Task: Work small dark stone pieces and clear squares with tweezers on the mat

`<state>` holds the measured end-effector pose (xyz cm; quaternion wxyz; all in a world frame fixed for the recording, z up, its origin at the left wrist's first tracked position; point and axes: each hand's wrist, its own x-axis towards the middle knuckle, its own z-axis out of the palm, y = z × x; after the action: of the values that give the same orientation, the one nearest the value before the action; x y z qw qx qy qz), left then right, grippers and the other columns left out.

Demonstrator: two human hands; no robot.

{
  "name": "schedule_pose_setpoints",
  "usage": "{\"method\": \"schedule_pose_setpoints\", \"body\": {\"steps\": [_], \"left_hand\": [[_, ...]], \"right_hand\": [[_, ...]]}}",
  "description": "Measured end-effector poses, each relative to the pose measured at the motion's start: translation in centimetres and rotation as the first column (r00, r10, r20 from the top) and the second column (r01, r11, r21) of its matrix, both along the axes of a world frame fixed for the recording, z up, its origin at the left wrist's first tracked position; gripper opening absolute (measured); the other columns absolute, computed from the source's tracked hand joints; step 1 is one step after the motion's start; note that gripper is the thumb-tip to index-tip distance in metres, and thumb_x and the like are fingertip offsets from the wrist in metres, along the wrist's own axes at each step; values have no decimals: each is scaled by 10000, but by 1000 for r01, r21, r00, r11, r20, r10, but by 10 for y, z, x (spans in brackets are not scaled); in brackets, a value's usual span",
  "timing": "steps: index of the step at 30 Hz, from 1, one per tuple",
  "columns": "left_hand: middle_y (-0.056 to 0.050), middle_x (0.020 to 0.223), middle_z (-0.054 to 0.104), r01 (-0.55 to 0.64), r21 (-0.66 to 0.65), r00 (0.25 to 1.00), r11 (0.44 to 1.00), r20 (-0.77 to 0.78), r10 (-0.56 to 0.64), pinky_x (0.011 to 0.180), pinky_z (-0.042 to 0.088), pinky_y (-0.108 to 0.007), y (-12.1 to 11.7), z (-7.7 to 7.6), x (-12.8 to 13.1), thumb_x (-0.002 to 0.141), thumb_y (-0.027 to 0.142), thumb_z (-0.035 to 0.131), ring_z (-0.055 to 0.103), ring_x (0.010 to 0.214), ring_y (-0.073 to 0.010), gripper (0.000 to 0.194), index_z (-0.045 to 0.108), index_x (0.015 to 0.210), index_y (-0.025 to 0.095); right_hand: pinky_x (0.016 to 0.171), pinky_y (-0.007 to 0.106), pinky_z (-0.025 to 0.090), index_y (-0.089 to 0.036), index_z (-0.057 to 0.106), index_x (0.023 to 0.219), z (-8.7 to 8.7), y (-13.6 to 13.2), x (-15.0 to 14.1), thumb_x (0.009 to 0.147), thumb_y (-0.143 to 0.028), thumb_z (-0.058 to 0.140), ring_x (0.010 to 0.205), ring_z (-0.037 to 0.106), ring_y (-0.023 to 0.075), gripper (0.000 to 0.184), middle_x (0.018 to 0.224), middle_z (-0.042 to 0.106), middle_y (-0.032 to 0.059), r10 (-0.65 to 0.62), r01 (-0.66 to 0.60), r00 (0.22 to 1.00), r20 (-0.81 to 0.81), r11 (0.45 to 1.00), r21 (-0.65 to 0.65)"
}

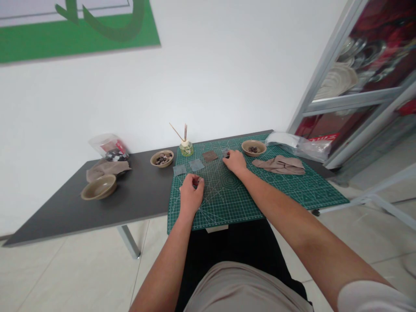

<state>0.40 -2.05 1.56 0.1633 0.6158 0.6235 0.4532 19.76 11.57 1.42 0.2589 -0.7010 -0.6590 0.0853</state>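
Observation:
My right hand (pixel 235 162) reaches to the back of the green cutting mat (pixel 214 208). Its bent fingertips pinch at a small greyish sheer square (pixel 225 151), partly covered by the fingers. My left hand (pixel 192 193) is above the mat's left part, thumb and fingers curled together; what they hold, if anything, is too small to make out. In a row behind it lie two pale grey-blue squares (pixel 196 165) and a brown square (pixel 209 156). A bowl of dark pebbles (pixel 254 148) stands just right of my right hand. Another bowl of mixed pebbles (pixel 162 159) stands left of the mat.
A reed diffuser (pixel 186 147) stands at the mat's back edge. A brown cloth (pixel 280 165) lies crumpled on the right, near a clear plastic bag (pixel 299 145). On the dark table's (pixel 139 199) left are a bowl (pixel 99 187), another cloth (pixel 107 168) and a bag of stones (pixel 112 149).

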Motion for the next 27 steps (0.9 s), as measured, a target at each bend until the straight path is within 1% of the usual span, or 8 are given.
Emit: {"method": "schedule_pose_setpoints", "body": {"steps": [2, 5, 9, 12, 15, 17, 22, 27], "left_hand": [[2, 829, 612, 1, 3, 1000, 1000, -1, -1, 800, 421, -316, 0, 0, 0, 864, 300, 547, 580, 787, -160, 95, 550, 842, 207], [0, 834, 615, 0, 1, 1000, 1000, -1, 0, 806, 422, -319, -1, 0, 0, 859, 297, 552, 584, 791, -161, 91, 548, 844, 208], [-5, 835, 619, 3, -3, 1000, 1000, -6, -3, 807, 425, -325, -1, -1, 0, 858, 298, 547, 585, 786, -165, 90, 548, 852, 207], [-4, 824, 615, 8, -2, 1000, 1000, -1, -8, 799, 426, -323, -1, -1, 0, 856, 296, 543, 583, 777, -165, 86, 544, 848, 210], [-3, 821, 615, 12, 3, 1000, 1000, 10, -12, 797, 426, -321, -1, -1, 0, 858, 298, 541, 583, 773, -164, 87, 541, 844, 212], [-3, 825, 618, 13, -6, 1000, 1000, 11, -13, 799, 426, -321, -1, -1, 0, 856, 300, 545, 585, 774, -164, 87, 540, 848, 214], [-5, 819, 619, 1, -37, 1000, 999, 13, 0, 809, 427, -333, -1, 1, 2, 858, 300, 546, 583, 781, -171, 88, 540, 844, 213], [-4, 823, 620, 6, -44, 999, 999, 36, -4, 811, 424, -331, -3, 4, 2, 859, 297, 547, 580, 789, -169, 86, 537, 844, 213]], "right_hand": [[888, 399, 465, -145, 671, 1058, 1, -4, -1, 833, -351, 557, 1049, 585, 296, 325, 1121, 596, 175, -9, 11, 998, 61, 999, -39], [901, 423, 446, -152, 639, 1143, 5, -9, -4, 822, -369, 580, 1128, 527, 330, 392, 1224, 526, 193, -18, 17, 991, 131, 1000, 12], [1031, 491, 346, -210, 540, 1340, 4, -10, -17, 871, -387, 536, 1296, 408, 349, 502, 1422, 454, 167, 218, -248, 937, 271, 966, 79], [1137, 538, 191, -180, 422, 1454, -1, -7, -29, 939, -502, 426, 1404, 317, 326, 607, 1528, 376, 165, 407, -415, 856, 319, 909, -44], [1164, 540, 117, -139, 414, 1459, -7, -6, -37, 989, -503, 305, 1432, 301, 295, 604, 1542, 359, 173, 464, -443, 825, 323, 886, -141], [1160, 526, 149, -144, 427, 1451, -9, -6, -39, 999, -475, 298, 1419, 330, 289, 575, 1535, 376, 164, 460, -443, 824, 332, 887, -130], [1026, 440, 365, -164, 569, 1323, -5, 5, -43, 961, -485, 424, 1276, 478, 318, 505, 1436, 509, 153, 417, -413, 840, 347, 906, -89], [991, 381, 364, -116, 682, 1107, 1, 16, -51, 962, -422, 461, 1132, 568, 274, 404, 1149, 683, 178, 422, -421, 798, 429, 901, -103]]}}
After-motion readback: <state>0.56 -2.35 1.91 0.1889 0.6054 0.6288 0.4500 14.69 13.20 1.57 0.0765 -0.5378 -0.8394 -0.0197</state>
